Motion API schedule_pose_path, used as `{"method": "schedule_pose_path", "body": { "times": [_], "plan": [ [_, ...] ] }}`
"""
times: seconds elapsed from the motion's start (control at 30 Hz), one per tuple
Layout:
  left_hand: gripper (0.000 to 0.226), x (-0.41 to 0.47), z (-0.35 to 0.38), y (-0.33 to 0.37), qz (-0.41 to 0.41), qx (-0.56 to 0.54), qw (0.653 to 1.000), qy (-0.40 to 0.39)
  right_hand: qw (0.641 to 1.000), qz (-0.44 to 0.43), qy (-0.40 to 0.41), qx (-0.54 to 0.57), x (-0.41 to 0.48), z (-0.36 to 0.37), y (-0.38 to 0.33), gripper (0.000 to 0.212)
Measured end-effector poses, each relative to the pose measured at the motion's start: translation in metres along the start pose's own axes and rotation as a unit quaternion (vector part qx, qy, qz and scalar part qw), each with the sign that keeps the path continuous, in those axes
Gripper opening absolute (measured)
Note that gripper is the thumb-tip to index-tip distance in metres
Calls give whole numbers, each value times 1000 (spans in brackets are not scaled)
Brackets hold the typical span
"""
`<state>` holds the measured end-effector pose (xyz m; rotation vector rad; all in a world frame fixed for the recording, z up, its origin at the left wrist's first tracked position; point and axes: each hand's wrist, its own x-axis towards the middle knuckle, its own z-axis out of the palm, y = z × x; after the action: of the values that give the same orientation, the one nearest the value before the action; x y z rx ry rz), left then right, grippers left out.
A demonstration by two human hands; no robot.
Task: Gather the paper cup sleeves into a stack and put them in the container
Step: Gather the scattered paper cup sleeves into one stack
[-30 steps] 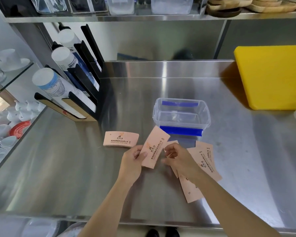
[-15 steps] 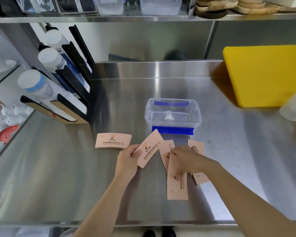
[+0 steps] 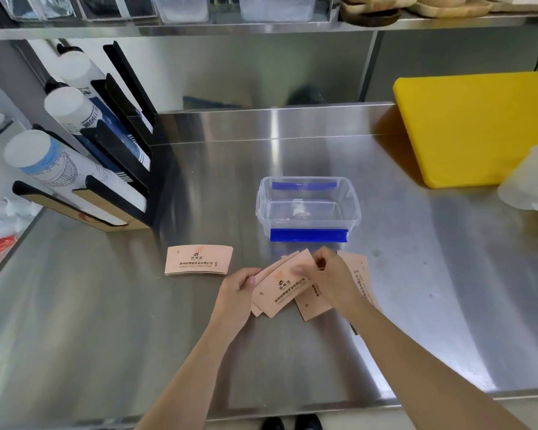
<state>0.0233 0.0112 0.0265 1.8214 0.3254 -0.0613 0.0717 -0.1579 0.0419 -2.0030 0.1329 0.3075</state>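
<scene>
Pink paper cup sleeves with dark print lie flat on the steel counter in front of a clear plastic container (image 3: 308,209) with blue clips, which holds nothing visible. My left hand (image 3: 238,293) grips the left end of a small fanned stack of sleeves (image 3: 281,287). My right hand (image 3: 333,280) pinches the stack's upper right edge and covers part of another sleeve (image 3: 312,305) under it. One more sleeve (image 3: 359,274) shows to the right of my right wrist. A separate sleeve (image 3: 198,260) lies alone to the left, untouched.
A black rack with paper cup stacks (image 3: 84,169) stands at the left. A yellow cutting board (image 3: 479,128) leans at the back right, with a translucent tub (image 3: 531,181) beside it. A shelf runs overhead. White cups and a red dish sit on a lower shelf at far left.
My right hand has slid a sleeve leftward from the right-hand pile under the one in my left hand, forming a fanned stack held by both hands. The camera view shifted slightly.
</scene>
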Motion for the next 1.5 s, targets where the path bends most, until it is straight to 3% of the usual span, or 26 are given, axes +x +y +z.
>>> {"method": "schedule_pose_path", "body": {
  "times": [0.17,0.33,0.5,0.6,0.7,0.87,0.93,1.0,1.17,1.33,1.5],
  "plan": [
    [22,-2,-3,0,1,12,999,-40,1000,10,11,-13,2,14,4,34],
    [36,5,-18,-5,0,59,998,-36,998,-21,-42,-29,5,18,5,43],
    [26,7,-37,0,51,103,993,14,994,-48,-50,-82,7,23,1,9],
    [30,5,-46,-6,21,72,996,45,991,-50,-73,-102,7,26,0,10],
    [22,2,-50,-15,19,125,991,37,979,-63,-72,-178,6,26,-1,18],
    [22,8,-54,-19,4,131,987,89,964,-15,23,-266,12,16,2,56],
    [22,8,-54,-19,-6,108,990,93,935,15,1,-356,13,16,4,72],
    [21,9,-54,-19,-13,81,991,102,925,45,-18,-376,12,16,3,81],
    [22,10,-51,-18,-27,66,991,114,954,97,-80,-272,14,14,-4,58],
    [26,11,-51,-16,-33,71,990,115,937,25,-91,-337,20,13,-5,83],
    [26,12,-52,-16,-30,78,988,126,881,-9,-162,-444,13,35,-12,99]
  ]
}}
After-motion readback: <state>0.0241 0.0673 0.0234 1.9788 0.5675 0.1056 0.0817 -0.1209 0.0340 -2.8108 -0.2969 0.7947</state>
